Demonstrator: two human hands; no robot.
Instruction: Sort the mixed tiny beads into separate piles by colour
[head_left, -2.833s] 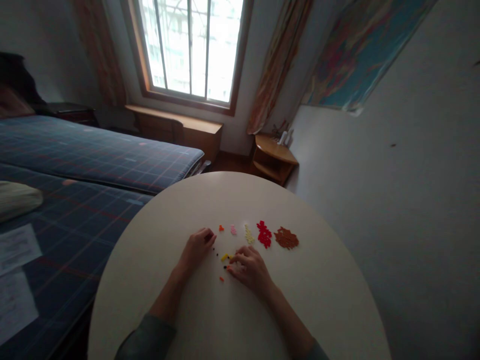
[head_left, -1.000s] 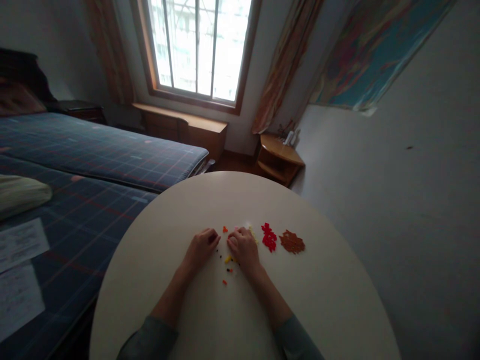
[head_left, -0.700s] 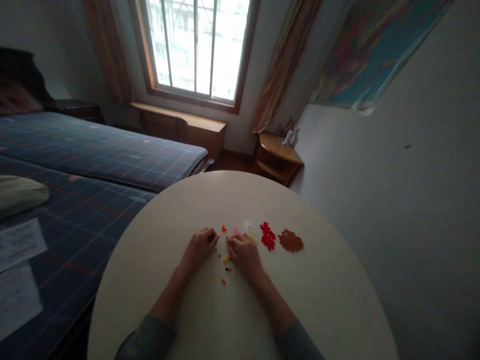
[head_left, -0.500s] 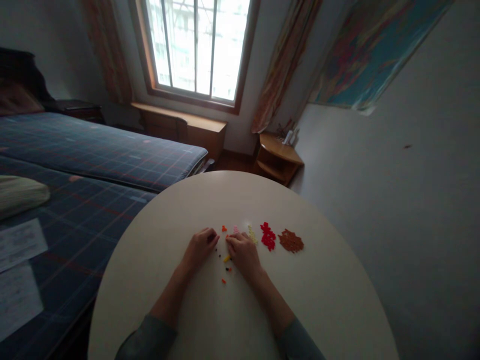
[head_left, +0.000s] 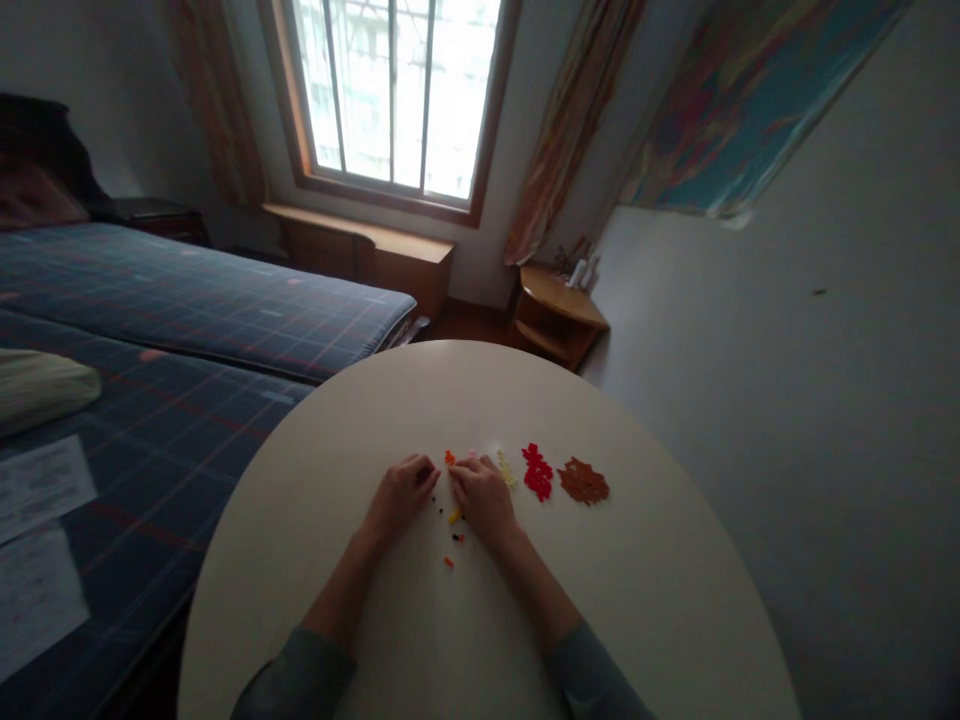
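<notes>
My left hand point(head_left: 405, 488) rests on the round table with its fingers curled together in a pinch; anything between them is too small to make out. Across a narrow gap, my right hand point(head_left: 484, 495) reaches over the table, fingers bent and pressed together. Its fingertips are right beside a few small orange pieces point(head_left: 450, 457). Behind its knuckles, some pink pieces point(head_left: 472, 455) are partly covered. Pale yellow pieces point(head_left: 505, 468) lie just to its right. Between my wrists are a yellow piece point(head_left: 454, 516), tiny black bits and another orange piece point(head_left: 448, 562).
A heap of red pieces point(head_left: 537, 472) and a heap of brown pieces point(head_left: 583, 481) lie farther right on the cream table point(head_left: 637, 600). A bed with a plaid mattress point(head_left: 187, 290) stands left. Beyond the table are a wooden corner shelf point(head_left: 559, 300) and a window.
My right hand has shifted slightly away from me and left, its fingertips moving up to the orange pieces at the back. My left hand has stayed nearly still.
</notes>
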